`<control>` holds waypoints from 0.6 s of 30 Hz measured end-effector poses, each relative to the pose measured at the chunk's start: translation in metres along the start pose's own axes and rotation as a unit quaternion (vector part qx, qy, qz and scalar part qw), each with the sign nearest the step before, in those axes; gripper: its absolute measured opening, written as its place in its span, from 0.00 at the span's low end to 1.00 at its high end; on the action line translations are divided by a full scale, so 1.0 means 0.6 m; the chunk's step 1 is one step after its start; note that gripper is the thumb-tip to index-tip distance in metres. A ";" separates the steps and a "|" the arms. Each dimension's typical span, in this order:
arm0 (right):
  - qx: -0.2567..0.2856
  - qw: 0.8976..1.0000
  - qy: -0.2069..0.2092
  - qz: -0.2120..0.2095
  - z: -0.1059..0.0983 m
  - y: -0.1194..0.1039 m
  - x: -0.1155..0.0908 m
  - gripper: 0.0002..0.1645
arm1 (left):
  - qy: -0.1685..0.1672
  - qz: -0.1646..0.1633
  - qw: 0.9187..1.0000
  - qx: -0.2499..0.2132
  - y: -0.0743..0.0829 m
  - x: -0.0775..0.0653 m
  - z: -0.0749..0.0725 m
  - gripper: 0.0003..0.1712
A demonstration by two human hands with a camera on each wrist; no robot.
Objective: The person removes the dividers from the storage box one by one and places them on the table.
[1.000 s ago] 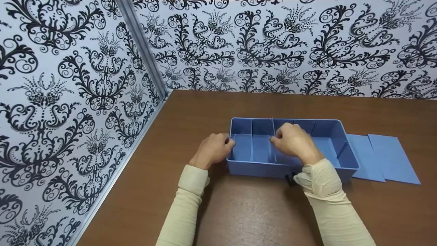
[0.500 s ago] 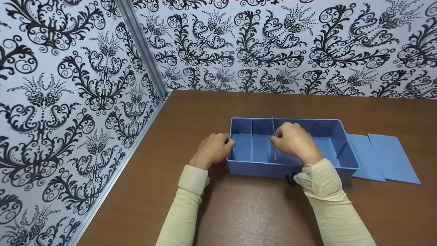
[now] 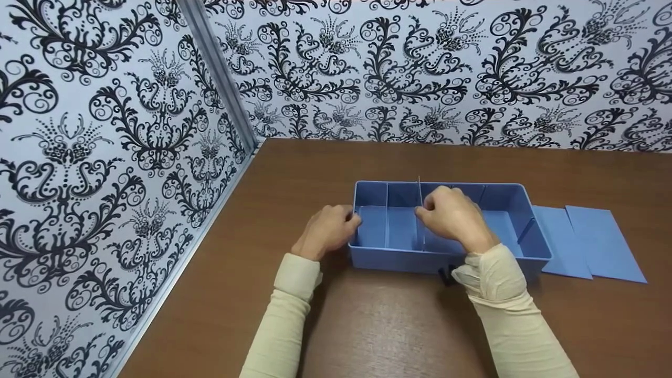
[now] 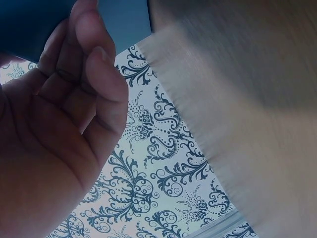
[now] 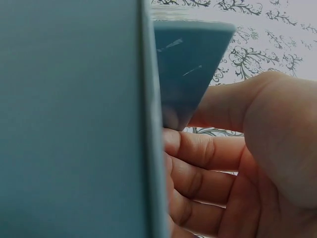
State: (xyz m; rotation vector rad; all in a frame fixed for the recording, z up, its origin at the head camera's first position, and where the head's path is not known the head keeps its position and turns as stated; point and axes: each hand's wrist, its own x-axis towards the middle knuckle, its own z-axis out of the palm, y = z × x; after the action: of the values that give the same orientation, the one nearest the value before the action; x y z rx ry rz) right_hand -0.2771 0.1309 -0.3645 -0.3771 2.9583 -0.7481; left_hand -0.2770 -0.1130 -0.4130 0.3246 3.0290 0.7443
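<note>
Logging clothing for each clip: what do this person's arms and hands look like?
Both arms wear long, pale cream sleeves with thick, wrinkled cuffs. The left hand and right hand are bare. A small black piece shows by the right cuff, too unclear to name.

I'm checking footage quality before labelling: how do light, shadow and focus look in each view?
Head: soft glare on the near tabletop, shadows along the sleeves, mostly sharp. Left wrist: left hand dim against the brighter patterned wall; shadow darkens part of the tabletop. Right wrist: blue box close and blurred, pale streaks on the divider, wall washed out at upper right.
</note>
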 end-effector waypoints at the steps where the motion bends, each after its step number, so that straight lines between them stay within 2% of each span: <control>1: 0.000 1.000 0.002 -0.001 0.000 0.000 0.000 0.21 | 0.002 0.002 1.000 0.002 0.000 0.000 0.000 0.15; 7: 0.006 1.000 0.021 -0.008 -0.002 0.000 0.000 0.23 | 0.012 0.012 1.000 0.015 0.001 0.000 0.000 0.15; 18: 0.010 0.999 0.034 -0.010 -0.004 -0.003 -0.002 0.23 | 0.007 0.007 1.000 0.010 0.001 -0.001 -0.001 0.15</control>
State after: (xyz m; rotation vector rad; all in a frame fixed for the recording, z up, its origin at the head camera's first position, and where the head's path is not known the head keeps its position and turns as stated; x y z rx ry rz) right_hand -0.2757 0.1311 -0.3616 -0.3870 3.0118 -0.8076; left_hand -0.2765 -0.1126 -0.4122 0.3427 3.0519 0.7201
